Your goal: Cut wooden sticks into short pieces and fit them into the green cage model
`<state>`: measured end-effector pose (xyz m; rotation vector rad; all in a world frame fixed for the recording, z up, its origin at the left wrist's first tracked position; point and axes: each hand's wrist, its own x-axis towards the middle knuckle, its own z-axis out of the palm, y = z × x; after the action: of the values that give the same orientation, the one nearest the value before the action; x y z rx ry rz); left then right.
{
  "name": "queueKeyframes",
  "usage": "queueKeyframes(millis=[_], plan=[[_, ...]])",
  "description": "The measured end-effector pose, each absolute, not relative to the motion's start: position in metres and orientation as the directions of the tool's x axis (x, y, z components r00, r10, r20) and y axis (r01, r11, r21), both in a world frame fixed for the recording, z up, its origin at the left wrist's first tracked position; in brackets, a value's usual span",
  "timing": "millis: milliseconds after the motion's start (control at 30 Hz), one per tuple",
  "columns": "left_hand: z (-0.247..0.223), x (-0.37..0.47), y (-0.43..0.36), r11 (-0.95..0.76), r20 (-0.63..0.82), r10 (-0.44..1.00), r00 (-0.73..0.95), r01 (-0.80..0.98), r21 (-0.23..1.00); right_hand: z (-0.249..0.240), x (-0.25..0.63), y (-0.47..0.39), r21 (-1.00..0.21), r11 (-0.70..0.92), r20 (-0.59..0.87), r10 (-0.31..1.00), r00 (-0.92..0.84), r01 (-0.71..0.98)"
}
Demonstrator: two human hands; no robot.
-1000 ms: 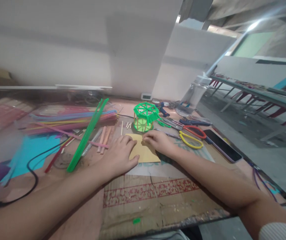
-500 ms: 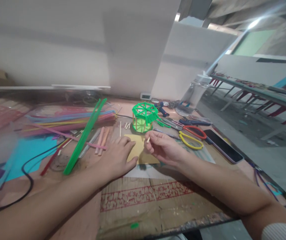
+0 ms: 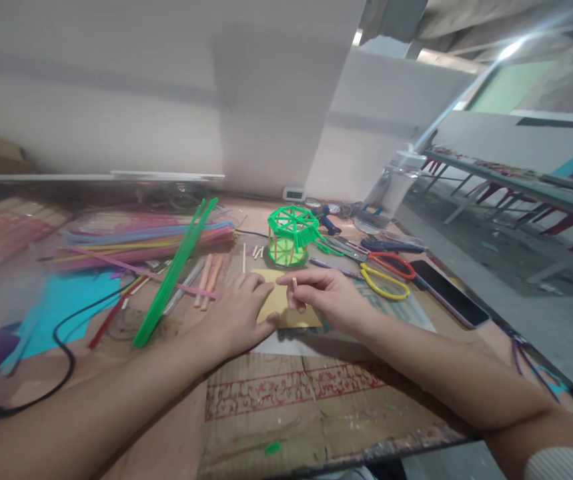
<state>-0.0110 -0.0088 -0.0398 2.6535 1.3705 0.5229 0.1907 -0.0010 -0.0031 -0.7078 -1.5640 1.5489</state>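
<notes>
A yellow paper square lies on the cardboard in front of me. My left hand rests palm down at its left edge, fingers spread and holding nothing. Over the paper's right side, my right hand pinches a short wooden stick piece between thumb and fingers. Just beyond the paper stands a green frame, two octagon-like tiers joined by thin upright sticks. A longer stick and several short stick pieces lie left of the frame.
Left are green strips, glue sticks, blue paper and a black cable. Right are red-and-yellow-handled scissors, a phone and a clear bottle. A glue gun lies behind the frame.
My right hand has shifted slightly left and turned, its index finger now reaching out over the paper with the stick piece still pinched. My left hand stays in place on the paper.
</notes>
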Motion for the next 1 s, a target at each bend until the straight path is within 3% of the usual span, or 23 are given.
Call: queueKeyframes(millis=[267,367,433,567,700,800,867,1000], plan=[[-0.039,-0.011,-0.009,-0.591,0.262,0.805,0.533,0.764,0.26,0.0,0.192,0.006,-0.992,0.12,0.114,0.83,-0.546,-0.026],[-0.039,-0.011,-0.01,-0.589,0.265,0.806,0.529,0.762,0.268,-0.005,0.194,0.01,-0.977,0.179,0.09,0.834,-0.544,0.113],[-0.038,-0.011,-0.01,-0.59,0.266,0.805,0.53,0.759,0.273,-0.005,0.197,0.01,-0.911,0.316,0.127,0.826,-0.55,0.264],[-0.038,-0.01,-0.01,-0.592,0.266,0.803,0.533,0.764,0.257,0.007,0.192,0.012,-0.552,0.632,0.259,0.75,-0.609,0.544],[-0.042,-0.01,-0.008,-0.595,0.319,0.795,0.516,0.767,0.242,0.023,0.155,0.029,-0.058,0.858,0.349,0.497,-0.794,0.511],[-0.041,-0.01,-0.01,-0.607,0.36,0.772,0.524,0.776,0.171,0.025,0.118,0.053,0.297,0.835,0.205,0.417,-0.885,0.463],[-0.038,-0.009,-0.012,-0.603,0.344,0.769,0.539,0.791,0.108,0.021,0.099,0.069,0.394,0.795,0.128,0.448,-0.885,0.46],[-0.031,-0.006,-0.02,-0.614,0.259,0.771,0.581,0.787,0.061,0.015,0.088,0.082,0.413,0.785,0.092,0.469,-0.879,0.462]])
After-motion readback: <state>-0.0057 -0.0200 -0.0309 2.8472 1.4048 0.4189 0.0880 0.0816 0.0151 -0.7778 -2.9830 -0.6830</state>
